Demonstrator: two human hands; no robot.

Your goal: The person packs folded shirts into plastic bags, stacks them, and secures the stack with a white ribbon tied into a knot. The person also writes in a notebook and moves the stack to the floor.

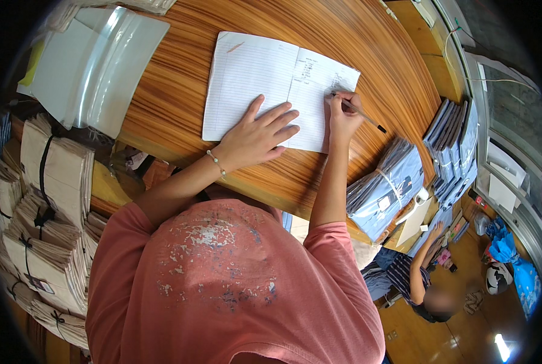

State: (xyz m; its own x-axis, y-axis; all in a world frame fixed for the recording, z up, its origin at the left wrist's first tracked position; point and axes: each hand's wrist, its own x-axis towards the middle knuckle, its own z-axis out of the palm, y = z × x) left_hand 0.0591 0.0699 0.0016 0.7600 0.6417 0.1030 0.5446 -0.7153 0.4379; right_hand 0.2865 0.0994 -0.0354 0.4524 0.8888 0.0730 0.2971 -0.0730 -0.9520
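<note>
Now, the broad round striped-grain wooden table [356, 54] is carrying everything here, its smooth top curving away toward the window side, and it is looking slick enough to let paper slide. Off to the person's left, tied bundles of tan paper bags [52, 206] are stacking up, with a large clear plastic sleeve [95, 67] lying above them. To the right, banded packs of pale blue folded cloth in plastic [386, 188] are sitting at the table edge, and another person [416, 279] is crouching on the brown floor below.

At the centre, the open white lined notebook [265, 85] is lying flat on the table. It is probably light, thin and floppy, easy to crease, so pinning it flat with a palm seems the sensible hold. The left hand [256, 136] is doing exactly that, fingers spread apart and pressing on the lower page.

The right hand [344, 115] is pinching a slim dark pencil [362, 113], fingers closed around it near the tip, which is touching the right-hand page. The pencil looks stiff, light and narrow.
</note>
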